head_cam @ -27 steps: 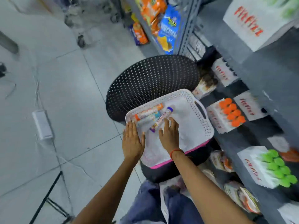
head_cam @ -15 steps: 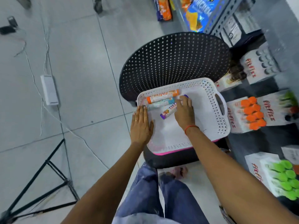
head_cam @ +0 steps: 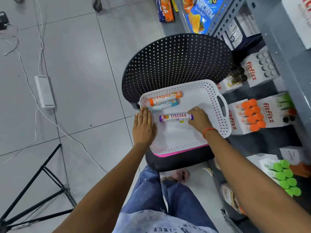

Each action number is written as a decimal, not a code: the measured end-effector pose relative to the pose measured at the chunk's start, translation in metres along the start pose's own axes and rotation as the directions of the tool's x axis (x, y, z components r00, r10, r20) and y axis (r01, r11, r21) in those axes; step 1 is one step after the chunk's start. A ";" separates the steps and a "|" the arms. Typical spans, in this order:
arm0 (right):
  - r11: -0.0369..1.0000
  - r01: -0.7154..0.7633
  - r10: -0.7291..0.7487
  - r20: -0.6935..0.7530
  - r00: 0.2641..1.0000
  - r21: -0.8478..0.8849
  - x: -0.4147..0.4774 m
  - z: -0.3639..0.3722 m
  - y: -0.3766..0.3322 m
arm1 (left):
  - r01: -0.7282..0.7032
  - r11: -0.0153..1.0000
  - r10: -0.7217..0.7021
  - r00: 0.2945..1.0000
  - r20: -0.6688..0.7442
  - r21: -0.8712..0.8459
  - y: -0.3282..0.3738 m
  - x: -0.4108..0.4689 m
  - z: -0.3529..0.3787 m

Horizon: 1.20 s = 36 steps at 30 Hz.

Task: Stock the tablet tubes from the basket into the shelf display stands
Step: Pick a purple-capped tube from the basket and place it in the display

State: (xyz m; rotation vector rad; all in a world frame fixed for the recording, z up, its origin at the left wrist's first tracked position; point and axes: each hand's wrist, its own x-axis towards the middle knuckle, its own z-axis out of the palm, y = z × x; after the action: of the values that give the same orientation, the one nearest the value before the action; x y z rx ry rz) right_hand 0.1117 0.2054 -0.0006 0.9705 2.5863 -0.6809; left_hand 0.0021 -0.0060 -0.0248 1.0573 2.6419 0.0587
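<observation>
A white perforated basket [head_cam: 217,121] rests on a black chair seat. Inside lie an orange-capped tube [head_cam: 165,98], a light-blue tube [head_cam: 164,105] just below it, and a purple tube [head_cam: 175,117] nearer the middle. My right hand [head_cam: 199,118] has its fingers closed on the purple tube's right end. My left hand [head_cam: 143,126] lies flat on the basket's left rim, fingers extended. On the shelf to the right stand white display stands: one full of orange caps [head_cam: 252,115], one with empty holes [head_cam: 262,68], one with green caps [head_cam: 284,177].
The black perforated chair back [head_cam: 176,63] rises behind the basket. A grey shelf upright [head_cam: 277,39] runs along the right with snack bags above. On the tiled floor at left lie a white power strip [head_cam: 45,91], cables and black tripod legs [head_cam: 33,190].
My right hand slid rightward along the purple tube to its right end, and the tube turned from a slant to lie level nearer the basket's middle. The left hand stayed on the rim.
</observation>
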 end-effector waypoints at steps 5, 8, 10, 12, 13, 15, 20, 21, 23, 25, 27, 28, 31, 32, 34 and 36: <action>0.973 0.039 -0.018 -0.096 0.995 0.228 -0.052 -0.031 -0.001 | -0.032 0.995 0.028 0.999 0.042 0.099 0.004 0.000 -0.007; 0.972 -0.009 0.056 -0.191 0.980 0.235 -0.086 -0.055 0.006 | -0.065 0.991 0.061 0.997 0.037 0.116 0.003 -0.005 -0.010; 0.970 -0.062 0.122 -0.254 0.959 0.234 -0.109 -0.071 0.014 | -0.114 0.989 0.113 0.993 0.017 0.093 0.006 -0.008 -0.012; 0.958 -0.129 0.209 -0.313 0.926 0.256 -0.136 -0.089 0.026 | -0.198 0.979 0.199 0.980 -0.017 0.050 0.025 -0.007 -0.018; 0.949 -0.160 0.251 -0.344 0.905 0.271 -0.149 -0.098 0.033 | -0.246 0.969 0.247 0.968 -0.032 0.035 0.040 -0.005 -0.021; 0.938 -0.200 0.308 -0.414 0.857 0.283 -0.175 -0.116 0.044 | -0.328 0.945 0.327 0.943 -0.065 0.005 0.077 0.000 -0.031; 0.877 -0.322 0.473 -0.520 0.711 0.357 -0.248 -0.158 0.077 | -0.578 0.813 0.552 0.804 -0.220 -0.074 0.199 0.000 -0.069; 0.857 -0.349 0.510 -0.525 0.681 0.380 -0.264 -0.164 0.083 | -0.628 0.773 0.592 0.765 -0.254 -0.090 0.223 -0.004 -0.078; 0.824 -0.370 0.565 -0.566 0.601 0.429 -0.296 -0.175 0.092 | -0.721 0.686 0.658 0.672 -0.339 -0.099 0.269 -0.016 -0.094; 0.809 -0.375 0.588 -0.637 0.498 0.453 -0.326 -0.185 0.099 | -0.790 0.599 0.686 0.589 -0.427 -0.127 0.309 -0.031 -0.108; 0.786 -0.415 0.610 -0.685 0.398 0.458 -0.358 -0.196 0.108 | -0.837 0.525 0.717 0.532 -0.450 -0.153 0.346 -0.050 -0.118; 0.773 -0.429 0.620 -0.698 0.358 0.467 -0.373 -0.202 0.112 | -0.846 0.506 0.729 0.524 -0.440 -0.169 0.362 -0.060 -0.120; 0.746 -0.449 0.634 -0.731 0.252 0.492 -0.412 -0.219 0.127 | -0.833 0.521 0.774 0.552 -0.310 -0.183 0.400 -0.081 -0.117; 0.728 -0.479 0.640 -0.737 0.218 0.490 -0.424 -0.225 0.133 | -0.824 0.541 0.787 0.566 -0.246 -0.167 0.410 -0.088 -0.113; 0.709 -0.528 0.639 -0.743 0.200 0.467 -0.437 -0.240 0.142 | -0.803 0.579 0.789 0.595 -0.155 -0.138 0.414 -0.089 -0.100; 0.650 -0.566 0.659 -0.748 0.085 0.508 -0.468 -0.252 0.155 | -0.844 0.527 0.834 0.536 -0.131 -0.099 0.423 -0.101 -0.090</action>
State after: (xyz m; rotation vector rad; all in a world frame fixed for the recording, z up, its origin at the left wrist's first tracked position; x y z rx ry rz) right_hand 0.5305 0.1887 0.3603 2.9342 2.2893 0.1093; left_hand 0.3289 0.2400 0.1492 2.1978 1.8415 0.4975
